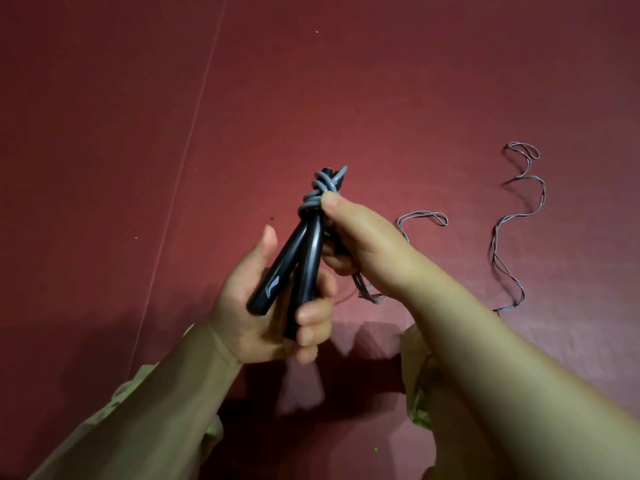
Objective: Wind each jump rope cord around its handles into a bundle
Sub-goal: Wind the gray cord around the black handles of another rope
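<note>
Jump rope handles (294,261), two glossy black ones, sit together in the left hand (270,306), fingers curled round their lower ends, thumb up along the side; they splay slightly at the bottom and meet at the top. Right hand (356,244) closes round the upper part, thumb pressing on the grey cord wraps (317,195) wound near the handle tops; its other fingers are mostly hidden behind the handles, so how they hold can't be fully told. Only a few turns are on, so winding looks early. From under the right hand the loose cord (367,292) drops toward the dark red floor (381,98), then shows again as a looped bit (422,216) just beyond the wrist. Further right, well apart, a long wavy doubled cord (516,237) lies on the floor; can't tell if it's the same rope or a second one. Handling guess: handles are rigid, smooth, likely a bit slippery, light; best held low as now, leaving the tops free for wraps. Cord is thin, springy and kinks easily, so wraps may loosen unless kept pinned by the thumb. No containers in view.
</note>
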